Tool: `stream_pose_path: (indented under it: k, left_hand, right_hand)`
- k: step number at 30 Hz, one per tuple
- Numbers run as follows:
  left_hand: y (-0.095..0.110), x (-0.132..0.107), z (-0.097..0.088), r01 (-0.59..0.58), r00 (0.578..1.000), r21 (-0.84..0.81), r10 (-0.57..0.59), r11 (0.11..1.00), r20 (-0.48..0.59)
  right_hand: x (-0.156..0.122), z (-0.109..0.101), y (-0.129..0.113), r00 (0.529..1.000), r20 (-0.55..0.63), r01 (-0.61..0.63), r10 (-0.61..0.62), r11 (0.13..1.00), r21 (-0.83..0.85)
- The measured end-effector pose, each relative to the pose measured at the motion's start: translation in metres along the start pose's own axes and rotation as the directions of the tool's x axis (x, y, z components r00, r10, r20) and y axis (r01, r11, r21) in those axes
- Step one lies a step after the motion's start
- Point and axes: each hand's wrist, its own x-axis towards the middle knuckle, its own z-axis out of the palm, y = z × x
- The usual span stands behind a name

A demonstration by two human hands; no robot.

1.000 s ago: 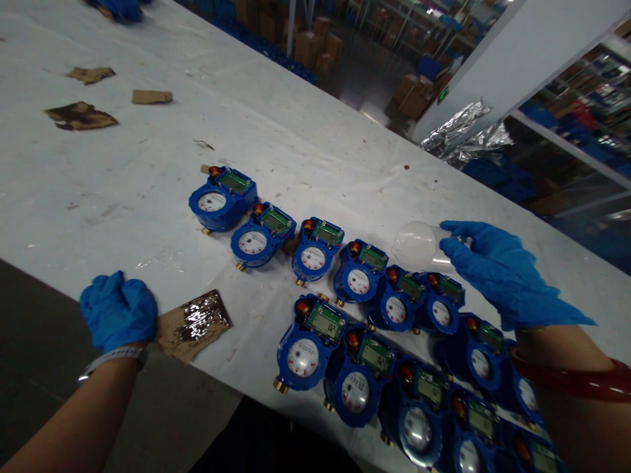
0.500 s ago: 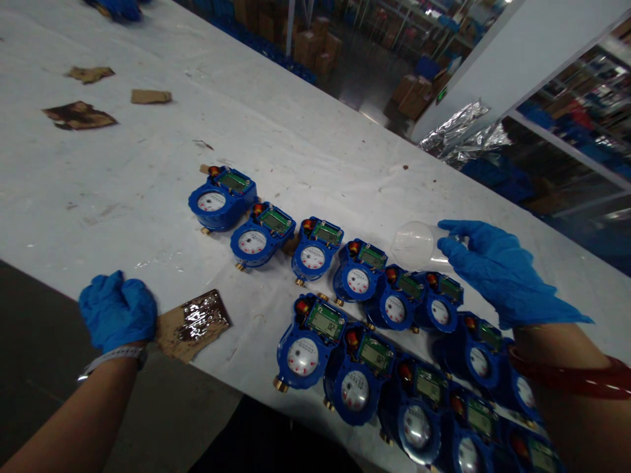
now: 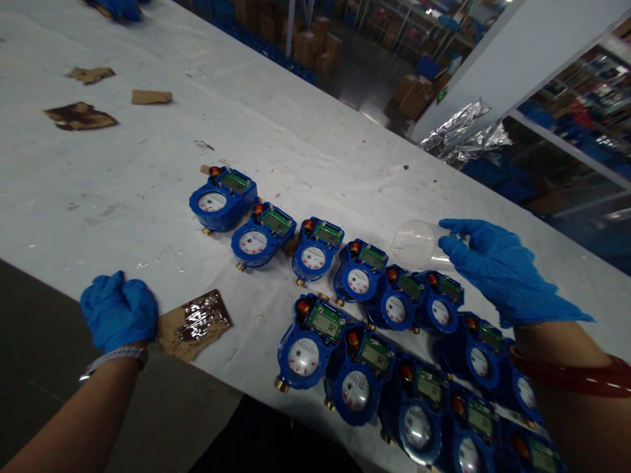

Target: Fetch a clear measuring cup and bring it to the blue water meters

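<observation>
Two slanting rows of blue meters, hard casings, scalloped round fronts; visible faces with white dial, green board, grey display and reddish component. Upper row from 10 o'clock past centre to 4 o'clock, lower row from 6 to 5 o'clock, pieces at the lower right packed close. One clear container, smooth, see-through, round end turned toward 9 o'clock, at 3 o'clock, just beyond the upper row. One cardboard piece, brown, ragged at the near edge, part coated in a dark, glossy, wet-looking substance, at 8 o'clock. Right hand, blue-gloved, at 3 o'clock: fingers clamped on the clear container. Left hand, blue-gloved, between 8 and 9 o'clock: fingers curled together in a loose fist at the counter edge, beside the cardboard piece; whether anything lies inside cannot be told. Counter, white, scuffed, flecked with debris; three cardboard scraps, flat, one darkly stained, toward 10 o'clock. Room: cartons at 12 o'clock, pale pillar between 1 and 2, crumpled silver foil at its foot.
</observation>
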Motion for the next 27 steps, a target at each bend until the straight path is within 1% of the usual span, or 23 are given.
stream_pose_path:
  k: [5, 8, 11, 20, 24, 27]
  left_hand:
    - [0.0002, 0.0008, 0.0007, 0.025, 0.999, -0.007, -0.025, 1.0, 0.021]
    - [0.0013, 0.0009, 0.0011, 0.02, 1.0, -0.023, -0.02, 1.0, 0.004]
    - [0.0023, 0.0009, 0.0007, 0.011, 1.0, -0.006, -0.011, 1.0, -0.002]
    - [0.0043, 0.0011, -0.0025, 0.033, 0.999, 0.022, -0.034, 0.999, 0.036]
    - [0.0061, 0.0, -0.0034, 0.045, 0.998, 0.017, -0.045, 0.999, 0.032]
    - [0.007, -0.0003, -0.0038, 0.046, 0.998, 0.016, -0.046, 0.999, 0.029]
  right_hand:
    - [-0.0001, 0.0006, -0.0023, 1.0, -0.005, -0.02, 0.02, 1.0, -0.008]
    - [-0.0012, 0.0004, -0.0055, 1.0, 0.001, -0.026, 0.026, 1.0, -0.012]
    - [-0.0018, 0.0006, -0.0065, 0.999, 0.0, -0.045, 0.045, 0.999, -0.03]
    - [0.0003, 0.0013, -0.0008, 0.999, -0.01, -0.052, 0.052, 0.998, -0.031]
    - [0.0009, 0.0019, -0.0006, 0.997, 0.004, -0.08, 0.08, 0.996, -0.026]
    - [0.0005, 0.0023, 0.0014, 0.996, -0.012, -0.091, 0.09, 0.996, -0.003]
